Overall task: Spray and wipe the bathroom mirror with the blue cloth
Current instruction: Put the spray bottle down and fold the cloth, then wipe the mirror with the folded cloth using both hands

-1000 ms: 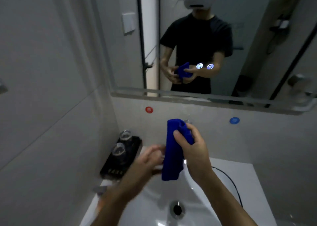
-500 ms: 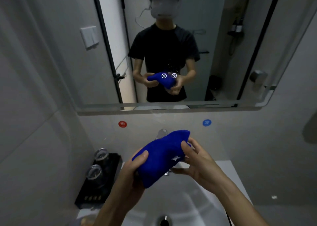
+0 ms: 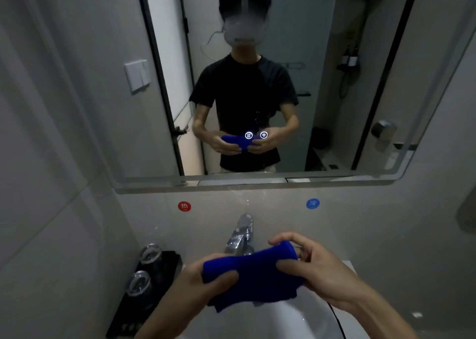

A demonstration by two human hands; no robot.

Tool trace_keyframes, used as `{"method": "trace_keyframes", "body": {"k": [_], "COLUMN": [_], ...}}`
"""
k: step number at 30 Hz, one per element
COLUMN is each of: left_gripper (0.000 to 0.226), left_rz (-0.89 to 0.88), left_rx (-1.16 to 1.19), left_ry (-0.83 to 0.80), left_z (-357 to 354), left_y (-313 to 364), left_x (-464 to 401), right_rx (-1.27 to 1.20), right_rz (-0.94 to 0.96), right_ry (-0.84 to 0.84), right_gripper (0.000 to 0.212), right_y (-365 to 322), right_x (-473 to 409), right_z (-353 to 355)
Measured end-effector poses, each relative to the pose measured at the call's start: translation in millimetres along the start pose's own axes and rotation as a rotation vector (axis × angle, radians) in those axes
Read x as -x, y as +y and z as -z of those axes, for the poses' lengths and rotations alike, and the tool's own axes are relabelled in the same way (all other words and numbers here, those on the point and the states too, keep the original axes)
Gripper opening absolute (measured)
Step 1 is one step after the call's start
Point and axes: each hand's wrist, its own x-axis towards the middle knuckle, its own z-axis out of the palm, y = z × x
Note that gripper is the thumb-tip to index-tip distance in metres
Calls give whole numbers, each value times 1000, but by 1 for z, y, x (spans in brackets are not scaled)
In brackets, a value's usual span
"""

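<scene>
I hold a folded blue cloth (image 3: 253, 277) in both hands over the white sink (image 3: 288, 323). My left hand (image 3: 195, 289) grips its left end with the thumb on top. Its right end is pinched by my right hand (image 3: 319, 271). The bathroom mirror (image 3: 322, 86) fills the wall above, well beyond the cloth. It shows a person in a dark T-shirt holding the cloth, and two lit touch buttons (image 3: 256, 135). A few small droplets speckle the glass just above those buttons. No spray bottle is in view.
A chrome tap (image 3: 242, 235) stands just behind the cloth. A black tray (image 3: 164, 264) with two upturned glasses sits on the left of the counter. Red (image 3: 184, 206) and blue (image 3: 312, 203) round stickers mark the wall under the mirror. A tiled wall closes the left side.
The view has tilted up to take in the whole mirror. The cloth went from hanging upright in my right hand to lying across between both hands, with my left hand now gripping it.
</scene>
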Motion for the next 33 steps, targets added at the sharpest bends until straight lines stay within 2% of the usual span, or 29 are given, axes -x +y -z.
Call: {"method": "trace_keyframes", "body": {"k": [2,4,9,13,16,18,19,21,23,26,30,33], "left_gripper": [34,37,44,52,25,19,24,53,77,80,58,48], "left_rz": [-38,-60,-84,-318,-550,-663,-693,-760,-897,-1019,-1183,-1307], "left_rx": [-140,-172,0,72,-94,-222,-233,-295,-502,-719,-636,-694], "left_ry": [-32,-66,-68,-37,-80,-54,-49,-32,45,161,296,410], "left_z": [5,8,-4,-26,-51,-69,-79,-100,-124,-164,-208,-231], "left_y": [2,10,60,111,149,178,194,225,251,284,330,386], "left_x": [-2,-6,-25,-50,-69,-82,-87,-96,-109,-136,-175,-192], "right_rx": [168,226,155,93,230,365,484,756,1066,1418,1540,1742], "right_rz": [52,105,226,355,457,525,559,626,729,912,1067,1188], "right_ry": [11,40,204,406,482,464,443,432,468,596,673,844], "right_gripper": [32,30,35,24,27,11,22,62,79,69,44,43], "right_y": [-8,-19,-51,-93,-129,-161,-177,-202,-223,-257,-321,-384], "right_x": [7,12,21,28,35,48,55,63,66,65,73,78], "right_z": [3,4,10,24,44,61,72,99,128,178,230,252]}}
